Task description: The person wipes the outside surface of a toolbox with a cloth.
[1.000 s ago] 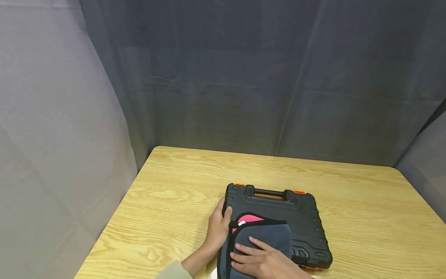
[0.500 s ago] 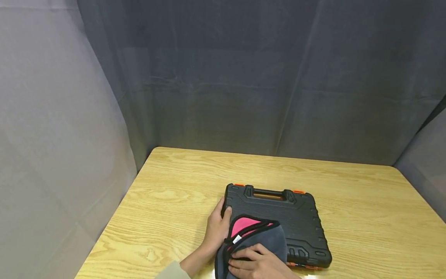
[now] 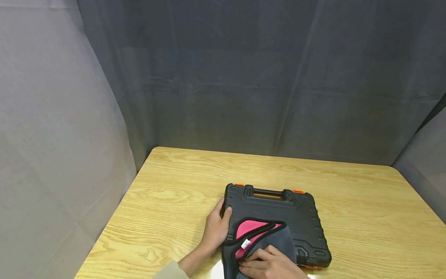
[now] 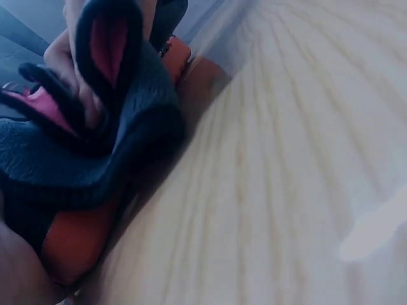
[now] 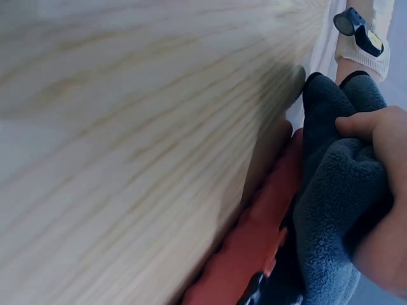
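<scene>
A black hard-shell tool case [image 3: 271, 209] with an orange underside lies closed on the table, its handle at the far edge. Over its near left part is a grey fleece cloth [image 3: 287, 238] with pink lining, black edging and a small white label. My left hand [image 3: 215, 228] holds the case's left side, thumb on the lid's edge. On the cloth, my right hand [image 3: 273, 265] has curled fingers and pinches a bunched fold, with the pink lining showing beside it. In the right wrist view the thumb presses into the grey cloth [image 5: 337, 197], above the orange case side [image 5: 248, 248].
The wood-grain table [image 3: 167, 201] extends to both sides of the case and behind it. A dark curtain [image 3: 223, 89] hangs past the far edge, and a pale one [image 3: 62, 135] stands along the left.
My right hand went from lying flat on the cloth to gripping it with curled fingers. The cloth has bunched, exposing more pink lining. The left hand and case stay in place.
</scene>
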`<act>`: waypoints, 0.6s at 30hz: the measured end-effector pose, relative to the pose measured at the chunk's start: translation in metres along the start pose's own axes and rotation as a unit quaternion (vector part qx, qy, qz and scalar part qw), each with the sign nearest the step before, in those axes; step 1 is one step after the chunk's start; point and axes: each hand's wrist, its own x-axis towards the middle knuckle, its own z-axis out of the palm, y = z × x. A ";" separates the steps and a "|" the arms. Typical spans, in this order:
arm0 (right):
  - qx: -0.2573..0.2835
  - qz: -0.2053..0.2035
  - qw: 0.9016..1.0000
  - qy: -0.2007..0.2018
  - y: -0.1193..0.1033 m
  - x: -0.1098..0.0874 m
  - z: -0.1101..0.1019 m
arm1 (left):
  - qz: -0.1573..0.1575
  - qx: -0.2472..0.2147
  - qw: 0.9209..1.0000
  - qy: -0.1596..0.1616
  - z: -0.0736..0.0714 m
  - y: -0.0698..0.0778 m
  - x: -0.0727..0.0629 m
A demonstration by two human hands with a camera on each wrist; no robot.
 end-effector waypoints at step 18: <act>0.048 0.060 0.996 0.037 0.008 -0.038 -0.013 | -0.014 -0.013 1.000 -0.025 -0.002 -0.002 -0.001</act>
